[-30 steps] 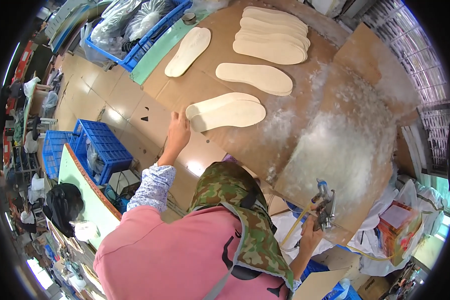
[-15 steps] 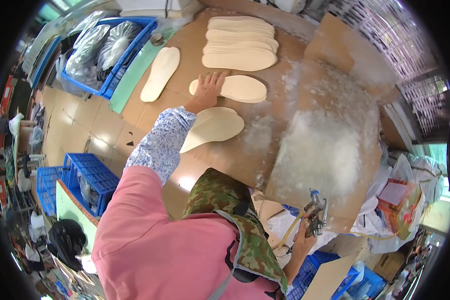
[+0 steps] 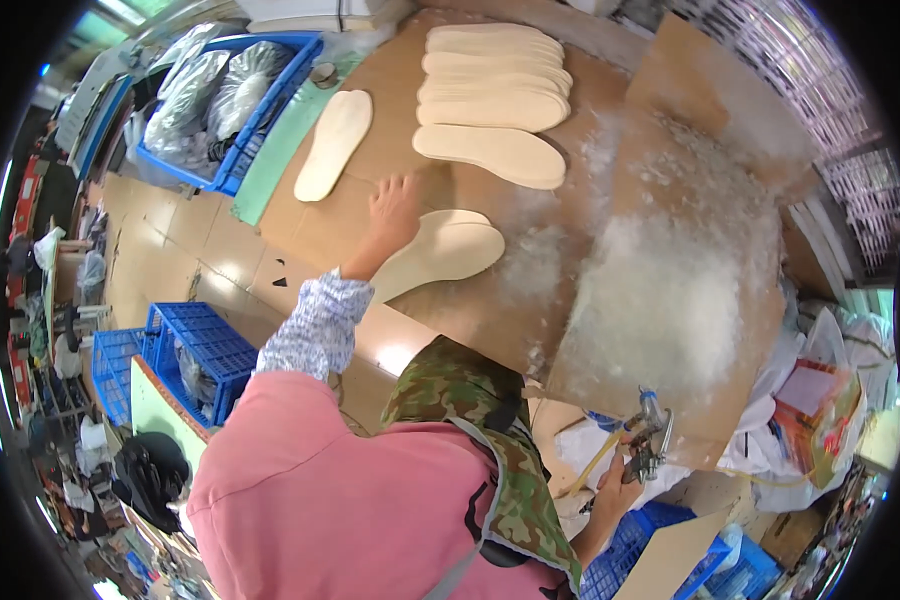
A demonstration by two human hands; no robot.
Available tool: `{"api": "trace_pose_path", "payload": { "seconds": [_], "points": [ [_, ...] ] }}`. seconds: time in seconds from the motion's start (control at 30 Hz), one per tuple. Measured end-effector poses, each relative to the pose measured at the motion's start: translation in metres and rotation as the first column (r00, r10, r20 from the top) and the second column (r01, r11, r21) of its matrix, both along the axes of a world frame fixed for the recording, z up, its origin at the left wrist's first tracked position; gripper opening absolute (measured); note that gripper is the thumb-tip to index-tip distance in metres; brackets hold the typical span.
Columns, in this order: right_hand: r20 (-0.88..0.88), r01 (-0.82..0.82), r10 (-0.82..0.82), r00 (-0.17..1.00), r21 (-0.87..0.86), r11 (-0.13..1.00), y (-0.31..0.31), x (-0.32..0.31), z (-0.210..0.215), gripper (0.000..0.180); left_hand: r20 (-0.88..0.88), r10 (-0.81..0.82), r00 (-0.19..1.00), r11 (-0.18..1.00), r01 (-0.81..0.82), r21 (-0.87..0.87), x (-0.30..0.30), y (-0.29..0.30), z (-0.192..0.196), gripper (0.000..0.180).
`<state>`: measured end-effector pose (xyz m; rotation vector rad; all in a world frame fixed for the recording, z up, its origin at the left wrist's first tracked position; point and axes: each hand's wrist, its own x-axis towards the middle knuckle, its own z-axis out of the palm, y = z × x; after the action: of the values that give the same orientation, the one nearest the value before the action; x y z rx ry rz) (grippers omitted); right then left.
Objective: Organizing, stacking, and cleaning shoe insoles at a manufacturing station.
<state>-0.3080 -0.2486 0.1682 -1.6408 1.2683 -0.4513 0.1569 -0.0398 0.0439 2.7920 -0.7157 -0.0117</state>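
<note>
Pale, flat shoe insole (image 3: pixel 440 252) lying on the brown cardboard worktop (image 3: pixel 490 300), below a row of like insoles (image 3: pixel 495 95). Left hand (image 3: pixel 395 212), fingers spread, touches its heel end; right hand (image 3: pixel 620 490) grips a metal spray gun (image 3: pixel 648 445).

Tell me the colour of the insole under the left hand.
Pale cream, almost beige: the insole under the left hand shows best in the head view.
</note>
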Motion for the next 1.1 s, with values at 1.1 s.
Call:
{"api": "trace_pose_path", "payload": {
  "seconds": [1.1],
  "points": [
    [0.105,-0.1,0.101,0.989,-0.01,0.995,-0.018,0.028,-0.011,0.026,0.223,0.027,0.974,0.963,0.035,-0.269,0.058,0.016,0.007,0.029]
  ]
}}
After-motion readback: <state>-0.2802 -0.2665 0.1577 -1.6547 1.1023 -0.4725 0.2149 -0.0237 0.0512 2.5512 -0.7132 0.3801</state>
